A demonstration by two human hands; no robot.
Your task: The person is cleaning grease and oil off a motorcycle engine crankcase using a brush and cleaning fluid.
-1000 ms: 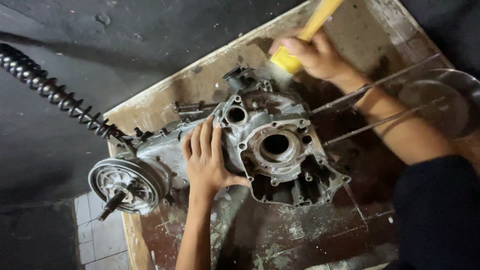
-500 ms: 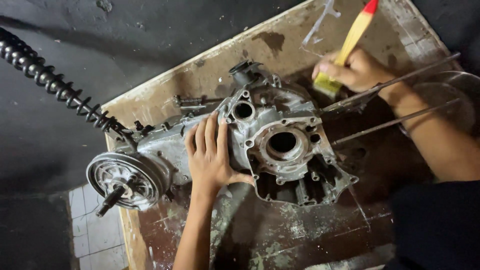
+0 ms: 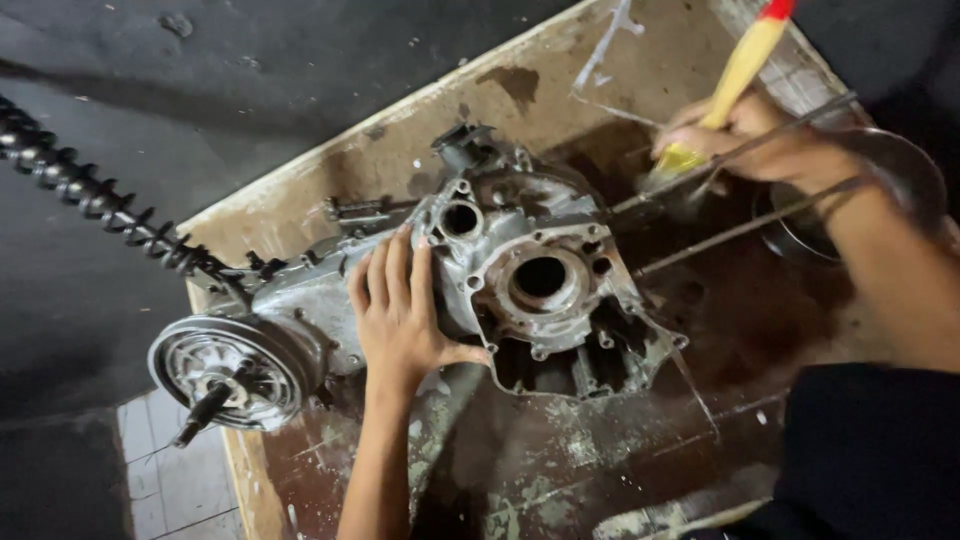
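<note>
The right hand (image 3: 740,135) has moved away from the engine case (image 3: 520,280) to the far right corner of the wooden board (image 3: 300,480). It is closed around a yellow brush (image 3: 735,75) with a red tip, beside 2 thin metal rods (image 3: 730,190). So brushing the case has stopped for now. The left hand (image 3: 400,310) has stayed flat, fingers spread, on the grey, greasy metal case in the middle of the board. A round ribbed wheel (image 3: 225,370) hangs over the near left edge.

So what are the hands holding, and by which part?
The right hand grips a yellow-handled brush low on its handle; the left hand lies flat on the engine case.
</note>
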